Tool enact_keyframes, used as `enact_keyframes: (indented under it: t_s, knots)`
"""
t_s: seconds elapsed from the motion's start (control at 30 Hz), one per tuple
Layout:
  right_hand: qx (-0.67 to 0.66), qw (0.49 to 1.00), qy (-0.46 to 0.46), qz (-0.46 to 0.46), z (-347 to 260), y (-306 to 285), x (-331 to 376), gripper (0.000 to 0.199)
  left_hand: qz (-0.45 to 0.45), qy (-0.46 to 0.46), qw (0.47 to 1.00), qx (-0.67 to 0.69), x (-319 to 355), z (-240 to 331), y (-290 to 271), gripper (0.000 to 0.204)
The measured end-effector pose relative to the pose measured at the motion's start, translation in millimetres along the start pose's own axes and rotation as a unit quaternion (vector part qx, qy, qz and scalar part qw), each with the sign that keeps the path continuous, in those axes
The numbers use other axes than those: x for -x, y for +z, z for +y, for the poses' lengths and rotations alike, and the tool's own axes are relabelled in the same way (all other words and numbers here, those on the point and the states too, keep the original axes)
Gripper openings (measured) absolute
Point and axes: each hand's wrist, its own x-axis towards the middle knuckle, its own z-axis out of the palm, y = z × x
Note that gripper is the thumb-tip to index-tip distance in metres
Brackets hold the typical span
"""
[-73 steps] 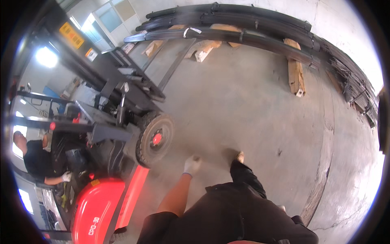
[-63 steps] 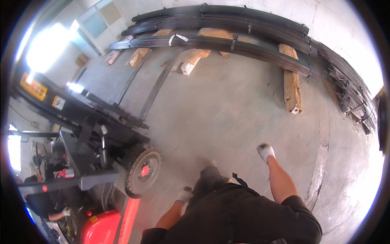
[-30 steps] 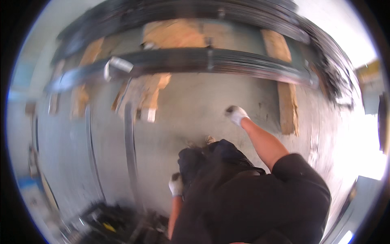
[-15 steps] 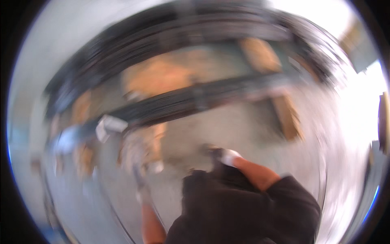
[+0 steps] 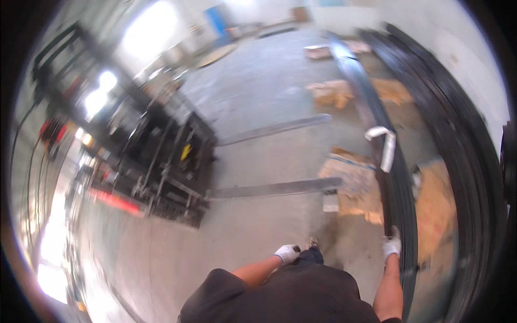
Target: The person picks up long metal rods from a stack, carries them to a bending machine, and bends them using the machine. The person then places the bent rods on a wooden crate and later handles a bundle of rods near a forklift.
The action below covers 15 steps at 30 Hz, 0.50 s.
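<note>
White gloves with darker grey areas cover both my hands. In front of my body, my left hand [image 5: 288, 253] hangs near my trouser leg, its fingers looking curled in. A dark patch shows at its fingertips, and whether that is a held thing or part of the glove is unclear. My right hand [image 5: 392, 246] reaches forward and rests against the near side of a bundle of long dark bars [image 5: 401, 199], its fingers extended and apart. Further along the bundle, a white strip [image 5: 386, 153] lies folded over it. The bundle lies across wooden or cardboard-like supports [image 5: 353, 177].
On the left stands a forklift [image 5: 161, 156], with two long forks [image 5: 274, 188] reaching toward the bundle. More dark bars [image 5: 452, 124] lie along the wall at right. A brown sheet [image 5: 435, 199] lies between the stacks, and a small pale block [image 5: 330, 201] sits near a fork tip.
My view has swung left, away from the bars, and the forklift has come into sight. My right hand is now against the bundle; before, it hung near my body.
</note>
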Motion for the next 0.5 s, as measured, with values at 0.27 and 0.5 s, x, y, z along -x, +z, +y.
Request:
enact_keyframes:
  t_s: [0.27,0.5]
  knots:
    - [-0.042,0.973,-0.225,0.023,-222.1,11.2,-170.5,0.075,0.165,-0.262,0.946,0.095,14.3,-134.3,-20.8,0.038]
    - [-0.088,0.964,-0.251,-0.028,-330.7,50.9,-156.9,0.07,0.052,-0.221,0.966,0.121,25.5,-116.9,-9.2,0.04]
